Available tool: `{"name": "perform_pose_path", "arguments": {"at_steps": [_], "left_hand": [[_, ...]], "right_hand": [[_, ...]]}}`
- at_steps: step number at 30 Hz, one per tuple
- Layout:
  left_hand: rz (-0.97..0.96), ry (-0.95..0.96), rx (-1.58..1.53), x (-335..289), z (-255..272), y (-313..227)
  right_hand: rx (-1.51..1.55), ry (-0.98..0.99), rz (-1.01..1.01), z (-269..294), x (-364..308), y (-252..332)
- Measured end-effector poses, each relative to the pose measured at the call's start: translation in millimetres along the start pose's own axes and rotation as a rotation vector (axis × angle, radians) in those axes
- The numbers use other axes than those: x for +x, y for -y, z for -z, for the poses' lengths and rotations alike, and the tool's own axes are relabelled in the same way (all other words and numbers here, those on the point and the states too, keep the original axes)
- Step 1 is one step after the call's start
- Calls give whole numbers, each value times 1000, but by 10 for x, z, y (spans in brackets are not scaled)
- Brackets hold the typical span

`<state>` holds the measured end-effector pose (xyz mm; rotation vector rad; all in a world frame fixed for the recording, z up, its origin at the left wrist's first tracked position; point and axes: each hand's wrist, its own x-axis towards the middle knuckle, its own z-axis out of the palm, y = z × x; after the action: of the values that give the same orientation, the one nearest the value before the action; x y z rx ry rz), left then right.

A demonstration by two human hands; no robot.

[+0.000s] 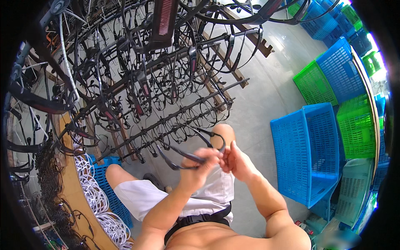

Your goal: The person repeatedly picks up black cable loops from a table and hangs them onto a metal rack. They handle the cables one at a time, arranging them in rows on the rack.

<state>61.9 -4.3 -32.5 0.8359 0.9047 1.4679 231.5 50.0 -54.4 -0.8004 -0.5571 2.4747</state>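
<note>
My left hand [197, 166] is closed round a thin black curved frame [166, 160] in front of my lap. The frame looks like a looped band with long curved ends, and its exact kind I cannot make out. My right hand [238, 163] is beside it, thumb and fingertips pinched together close to the frame's right side. What those fingertips hold is too small to tell. Ahead of both hands, a rack [175, 114] of dark bars carries many similar black curved pieces.
More black frames [37, 98] hang close at the left and overhead. White coiled loops [93, 191] lie along a tan board [77, 187], beside a blue crate [114, 196]. A large blue basket [291, 152] stands at the right with green baskets [356, 125] behind it.
</note>
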Motion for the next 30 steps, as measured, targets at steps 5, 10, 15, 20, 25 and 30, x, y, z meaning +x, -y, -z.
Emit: {"name": "perform_pose_path", "arguments": {"at_steps": [5,10,15,20,25,30], "left_hand": [[-480,272,758,-132,264,52],[-473,234,541,-300,252,101],[-22,37,-3,-634,256,318],[87,-67,-15,-678,652,393],[4,-148,-177,-449,476,78],[107,-227,-352,-355,736,61]], "right_hand": [[73,-108,157,-225,45,-209],[401,106,73,-457,24,-119],[92,246,433,-361,-54,-435],[-537,-562,379,-506,-133,-37],[-1085,-528,437,-411,25,-33],[-68,34,39,-279,-132,108]]}}
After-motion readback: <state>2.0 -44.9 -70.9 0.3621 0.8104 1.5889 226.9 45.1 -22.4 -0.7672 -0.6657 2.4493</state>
